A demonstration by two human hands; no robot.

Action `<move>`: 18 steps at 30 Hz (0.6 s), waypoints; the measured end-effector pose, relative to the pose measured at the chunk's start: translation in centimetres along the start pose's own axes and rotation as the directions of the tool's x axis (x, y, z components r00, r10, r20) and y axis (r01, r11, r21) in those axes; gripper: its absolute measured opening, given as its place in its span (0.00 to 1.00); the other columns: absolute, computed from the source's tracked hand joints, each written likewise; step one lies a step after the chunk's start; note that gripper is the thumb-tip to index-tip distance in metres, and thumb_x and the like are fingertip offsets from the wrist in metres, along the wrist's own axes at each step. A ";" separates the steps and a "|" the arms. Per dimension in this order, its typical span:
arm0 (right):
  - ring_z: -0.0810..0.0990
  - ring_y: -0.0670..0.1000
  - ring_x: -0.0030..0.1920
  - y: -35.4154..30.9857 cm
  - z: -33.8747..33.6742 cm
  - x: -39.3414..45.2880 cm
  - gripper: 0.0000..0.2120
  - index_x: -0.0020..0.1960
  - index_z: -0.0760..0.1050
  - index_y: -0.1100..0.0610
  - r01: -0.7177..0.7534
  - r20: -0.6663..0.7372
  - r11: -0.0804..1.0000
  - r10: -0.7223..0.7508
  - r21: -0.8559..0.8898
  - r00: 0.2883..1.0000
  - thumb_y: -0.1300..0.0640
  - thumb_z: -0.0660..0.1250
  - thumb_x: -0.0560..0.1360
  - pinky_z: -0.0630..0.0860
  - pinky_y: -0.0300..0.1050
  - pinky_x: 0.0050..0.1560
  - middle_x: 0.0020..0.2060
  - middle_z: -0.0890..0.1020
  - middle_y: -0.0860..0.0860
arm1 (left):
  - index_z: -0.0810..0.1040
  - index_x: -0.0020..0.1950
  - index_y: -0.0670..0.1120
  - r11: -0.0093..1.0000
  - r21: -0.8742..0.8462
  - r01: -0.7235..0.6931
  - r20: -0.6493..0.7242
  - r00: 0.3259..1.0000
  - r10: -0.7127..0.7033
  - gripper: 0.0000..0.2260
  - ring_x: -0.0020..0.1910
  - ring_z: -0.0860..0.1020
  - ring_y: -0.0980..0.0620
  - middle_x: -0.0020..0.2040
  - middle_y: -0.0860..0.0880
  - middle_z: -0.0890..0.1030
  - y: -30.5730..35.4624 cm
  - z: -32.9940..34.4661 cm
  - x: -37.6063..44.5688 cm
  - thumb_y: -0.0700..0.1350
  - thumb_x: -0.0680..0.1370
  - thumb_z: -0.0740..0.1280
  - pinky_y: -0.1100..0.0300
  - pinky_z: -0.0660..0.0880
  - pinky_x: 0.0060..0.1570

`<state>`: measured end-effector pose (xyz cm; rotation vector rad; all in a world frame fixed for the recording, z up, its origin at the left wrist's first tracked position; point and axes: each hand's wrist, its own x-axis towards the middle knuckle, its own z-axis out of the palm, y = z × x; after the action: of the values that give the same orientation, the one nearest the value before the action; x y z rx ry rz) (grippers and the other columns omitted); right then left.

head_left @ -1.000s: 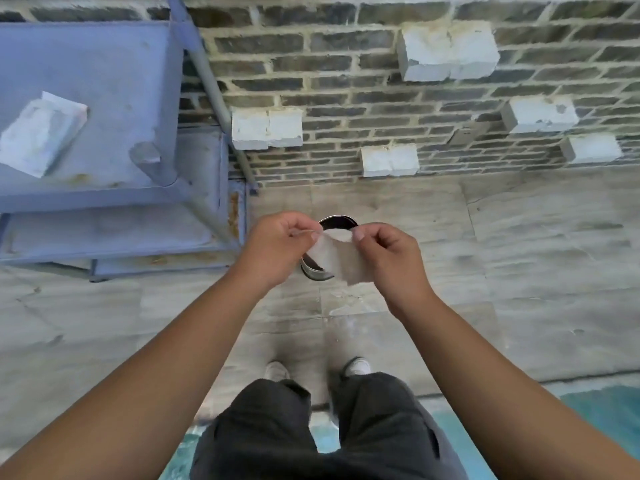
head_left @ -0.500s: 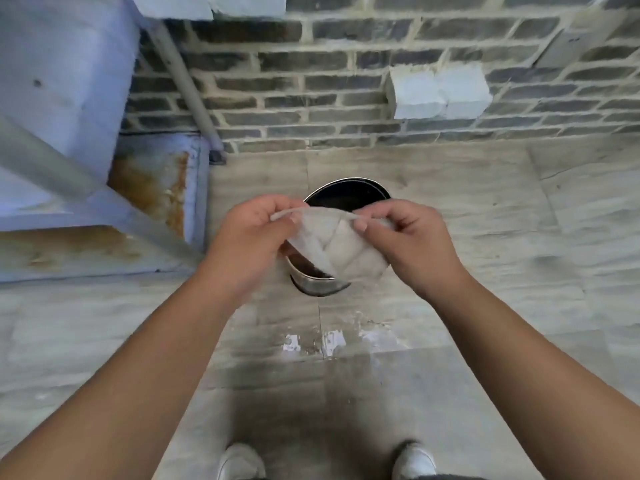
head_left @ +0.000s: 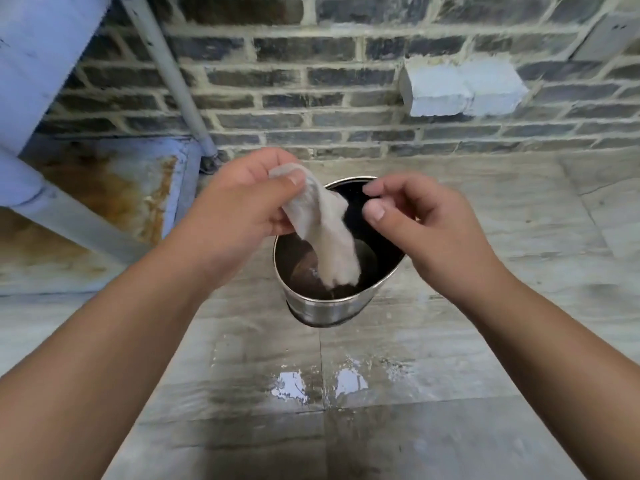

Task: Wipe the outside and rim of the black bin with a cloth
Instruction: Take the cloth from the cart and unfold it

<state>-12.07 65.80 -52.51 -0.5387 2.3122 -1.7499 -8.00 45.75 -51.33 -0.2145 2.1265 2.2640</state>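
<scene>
A round bin [head_left: 322, 308] with a shiny metal rim and a dark inside stands on the stone floor near the brick wall. My left hand [head_left: 239, 206] pinches the top of a pale grey cloth [head_left: 329, 244], which hangs down over the bin's opening. My right hand [head_left: 422, 220] hovers just right of the cloth above the bin's right rim, fingers curled and apart, holding nothing. Both hands hide parts of the rim.
A blue metal rack [head_left: 104, 188] with rust patches stands at the left, with a grey pipe [head_left: 173, 77] running down the brick wall [head_left: 346, 81]. A white block [head_left: 460, 88] sticks out of the wall. Small puddles [head_left: 318, 386] lie on the floor in front of the bin.
The view has moved closer to the bin. My right hand has let go of the cloth, which now hangs from my left hand alone over the bin.
</scene>
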 end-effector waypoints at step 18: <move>0.74 0.55 0.35 0.8 1.9 1.0 0.06 0.35 0.72 0.48 0.054 0.026 0.713 -0.050 -0.699 0.998 0.59 0.62 0.66 0.64 0.42 0.30 0.28 0.75 0.46 | 0.75 0.39 0.53 0.536 0.806 -0.252 0.065 0.937 0.344 0.08 0.27 0.71 0.62 0.27 0.58 0.73 -0.1 0.6 -1.7 0.48 0.79 0.63 0.70 0.62 0.28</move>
<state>-12.44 63.90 -53.75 -0.7139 2.9420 -0.7960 -6.37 46.52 -51.19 0.0866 3.1830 1.1108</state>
